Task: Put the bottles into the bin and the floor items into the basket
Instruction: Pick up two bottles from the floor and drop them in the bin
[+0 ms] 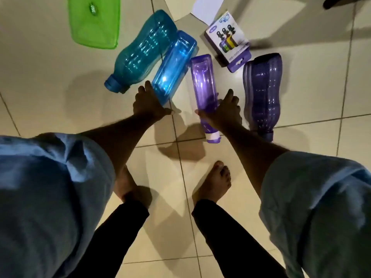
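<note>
Several plastic bottles lie on the tiled floor. A teal bottle (142,51) lies at the left, with a light blue square bottle (176,61) against it. My left hand (149,103) grips the near end of the light blue bottle. A light purple square bottle (202,81) lies in the middle, and my right hand (225,111) is closed around its lower part above the white-and-purple cap. A dark purple bottle (263,87) lies just right of that hand, untouched.
A green plastic lid (94,21) lies at the far left. A white and purple product box (228,39) rests behind the purple bottles, with white paper sheets (206,7) beyond it. My bare feet (216,181) stand close below the bottles.
</note>
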Tool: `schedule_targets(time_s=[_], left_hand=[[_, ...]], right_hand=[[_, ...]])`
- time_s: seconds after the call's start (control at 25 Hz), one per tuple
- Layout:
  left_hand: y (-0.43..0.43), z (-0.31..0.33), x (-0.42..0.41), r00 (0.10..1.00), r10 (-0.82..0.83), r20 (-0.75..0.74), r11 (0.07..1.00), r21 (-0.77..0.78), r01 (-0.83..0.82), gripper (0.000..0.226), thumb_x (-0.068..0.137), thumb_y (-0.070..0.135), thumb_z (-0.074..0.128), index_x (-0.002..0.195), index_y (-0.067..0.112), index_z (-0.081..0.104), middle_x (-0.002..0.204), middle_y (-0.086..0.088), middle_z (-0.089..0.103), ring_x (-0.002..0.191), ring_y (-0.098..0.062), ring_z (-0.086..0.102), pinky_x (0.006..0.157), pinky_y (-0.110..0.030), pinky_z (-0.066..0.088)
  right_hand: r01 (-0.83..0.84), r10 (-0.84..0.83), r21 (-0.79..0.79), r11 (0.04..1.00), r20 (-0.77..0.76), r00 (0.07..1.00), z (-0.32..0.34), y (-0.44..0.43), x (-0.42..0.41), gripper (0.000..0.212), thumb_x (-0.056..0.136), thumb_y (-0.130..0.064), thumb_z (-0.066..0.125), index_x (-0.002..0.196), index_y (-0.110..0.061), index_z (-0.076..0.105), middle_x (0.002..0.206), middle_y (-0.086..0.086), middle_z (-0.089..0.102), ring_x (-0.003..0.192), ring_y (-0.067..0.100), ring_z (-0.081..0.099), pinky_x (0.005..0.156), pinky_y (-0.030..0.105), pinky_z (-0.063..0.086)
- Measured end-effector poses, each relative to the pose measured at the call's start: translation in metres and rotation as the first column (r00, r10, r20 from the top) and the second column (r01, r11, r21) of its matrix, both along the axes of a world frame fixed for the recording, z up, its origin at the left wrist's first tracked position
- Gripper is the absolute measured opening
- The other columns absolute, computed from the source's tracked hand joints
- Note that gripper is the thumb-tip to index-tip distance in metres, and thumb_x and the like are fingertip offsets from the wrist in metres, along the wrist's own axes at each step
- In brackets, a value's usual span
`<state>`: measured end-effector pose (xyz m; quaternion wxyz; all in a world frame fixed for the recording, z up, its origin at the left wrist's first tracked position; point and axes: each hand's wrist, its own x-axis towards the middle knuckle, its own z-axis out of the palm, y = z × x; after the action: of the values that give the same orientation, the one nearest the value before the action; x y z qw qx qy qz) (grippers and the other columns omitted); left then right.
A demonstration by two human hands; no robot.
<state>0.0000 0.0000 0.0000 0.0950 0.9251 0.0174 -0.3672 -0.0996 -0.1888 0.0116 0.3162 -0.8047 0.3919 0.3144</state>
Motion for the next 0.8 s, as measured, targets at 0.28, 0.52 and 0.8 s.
schedule_targets(time_s=[0.28, 0.52, 0.8], left_hand=[[0.003, -0.028, 0.004, 0.99, 0.138, 0.025, 0.981, -0.143, -0.133, 0.075, 0.066, 0.031, 0.085, 0.126, 0.007, 0.046, 0.125, -0.011, 0.06, 0.112, -0.028, 0.061, 0.084, -0.029, 0.05], [0.018, 0.032, -0.025, 0.977, 0.205, -0.066, 0.962, -0.173, -0.213, 0.074, 0.068, 0.035, 0.083, 0.127, 0.005, 0.049, 0.123, -0.013, 0.061, 0.112, -0.028, 0.059, 0.085, -0.025, 0.043], [0.057, 0.166, -0.074, 0.806, 0.508, -0.303, 0.739, -0.327, -0.589, 0.069, 0.072, 0.02, 0.081, 0.129, 0.014, 0.043, 0.117, -0.001, 0.049, 0.11, -0.02, 0.056, 0.077, -0.019, 0.047]], right_hand=[[0.158, -0.162, 0.072, 0.985, 0.069, 0.984, -0.039, 0.022, 0.002, 0.095, 0.073, -0.021, 0.081, 0.146, -0.01, 0.022, 0.135, 0.012, 0.049, 0.119, 0.031, 0.055, 0.096, 0.046, 0.052], [0.32, -0.322, 0.058, 0.946, 0.022, 0.947, 0.008, 0.028, 0.0, 0.079, 0.069, -0.02, 0.082, 0.133, -0.008, 0.037, 0.128, 0.01, 0.054, 0.115, 0.03, 0.057, 0.096, 0.042, 0.052], [0.482, -0.489, 0.138, 0.865, 0.025, 0.872, 0.134, 0.059, 0.001, 0.084, 0.067, -0.023, 0.084, 0.134, -0.008, 0.036, 0.129, 0.012, 0.054, 0.117, 0.032, 0.057, 0.092, 0.039, 0.053]])
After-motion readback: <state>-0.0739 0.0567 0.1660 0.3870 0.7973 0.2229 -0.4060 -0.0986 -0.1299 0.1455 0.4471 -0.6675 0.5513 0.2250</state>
